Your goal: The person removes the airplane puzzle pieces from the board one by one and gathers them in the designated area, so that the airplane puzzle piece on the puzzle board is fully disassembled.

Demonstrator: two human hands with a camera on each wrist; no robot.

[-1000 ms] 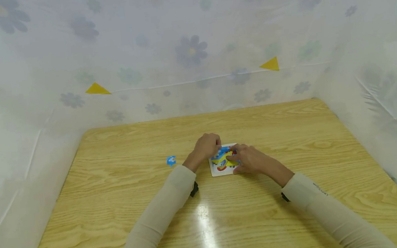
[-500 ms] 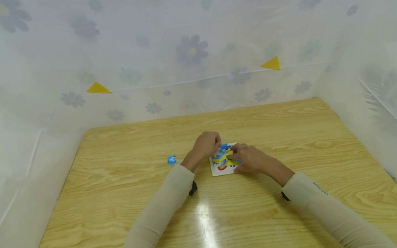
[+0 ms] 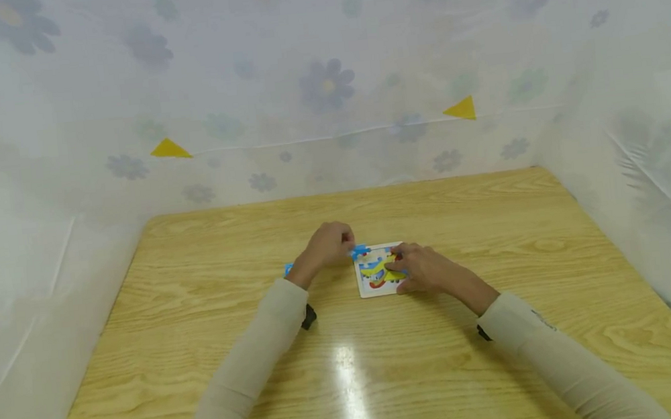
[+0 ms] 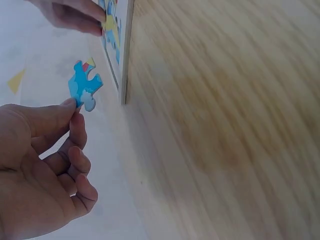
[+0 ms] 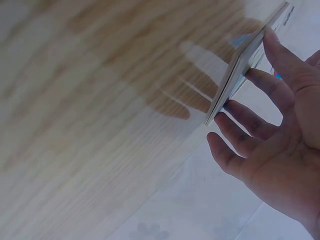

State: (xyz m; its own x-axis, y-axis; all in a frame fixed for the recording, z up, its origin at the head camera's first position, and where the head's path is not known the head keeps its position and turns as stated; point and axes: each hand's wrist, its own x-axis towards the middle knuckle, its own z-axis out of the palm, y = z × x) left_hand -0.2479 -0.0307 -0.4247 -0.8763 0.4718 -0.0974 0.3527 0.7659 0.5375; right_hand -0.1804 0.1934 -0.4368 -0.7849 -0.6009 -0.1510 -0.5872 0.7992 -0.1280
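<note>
Pinched between thumb and forefinger of my left hand is a blue jigsaw piece with white patches and a red and yellow corner. It is raised at the upper left corner of a small square jigsaw puzzle, whose picture is yellow, red and blue in a white frame. My right hand grips the right side of that puzzle, the thumb at its near edge and other fingertips on the picture and far edge. Part of the picture lies under those fingers. Pale, unfilled areas show in its upper part.
A second blue piece lies on the wooden table, mostly hidden behind my left wrist. Flowered white sheeting surrounds the table's back and sides, with yellow triangles on it.
My left hand has drawn back leftward from the puzzle with the blue piece, uncovering pale space in the upper picture. Its wrist now partly covers the loose piece. My right hand stays put.
</note>
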